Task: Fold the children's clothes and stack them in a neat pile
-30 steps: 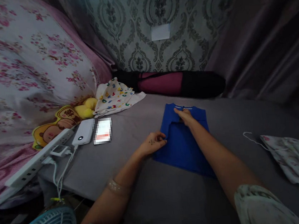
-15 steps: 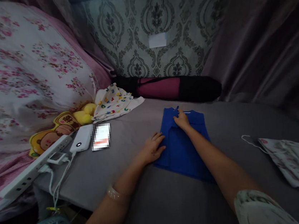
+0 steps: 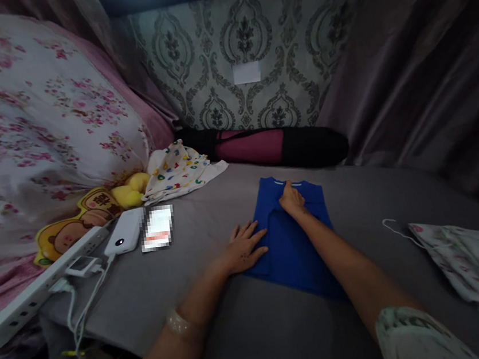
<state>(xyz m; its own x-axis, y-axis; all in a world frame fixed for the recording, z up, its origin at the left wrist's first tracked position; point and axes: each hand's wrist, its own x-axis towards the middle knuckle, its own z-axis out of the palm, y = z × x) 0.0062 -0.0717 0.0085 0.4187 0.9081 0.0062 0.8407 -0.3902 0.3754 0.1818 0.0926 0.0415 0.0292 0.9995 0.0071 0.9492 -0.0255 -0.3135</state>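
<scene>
A blue shirt (image 3: 293,254) lies folded on the grey bed surface (image 3: 192,219), its neckline facing away from me. My left hand (image 3: 245,247) is open, fingers spread over the shirt's left edge. At the neckline, my right hand (image 3: 292,199) has its fingers curled together on the fabric, the index finger reaching to the collar. My right forearm hides part of the shirt's right side.
Folded printed clothes (image 3: 473,259) and a white hanger (image 3: 400,227) lie to the right. Leftward are a phone (image 3: 157,228), a power bank (image 3: 125,231), a power strip (image 3: 43,282) with cables, and a patterned garment (image 3: 180,172). A long black-and-maroon bag (image 3: 253,148) lies against the wall.
The bit of collar that stood up at my right hand now lies flat, and that hand has shifted slightly down. My left hand's fingers are spread wider. The view has shifted slightly.
</scene>
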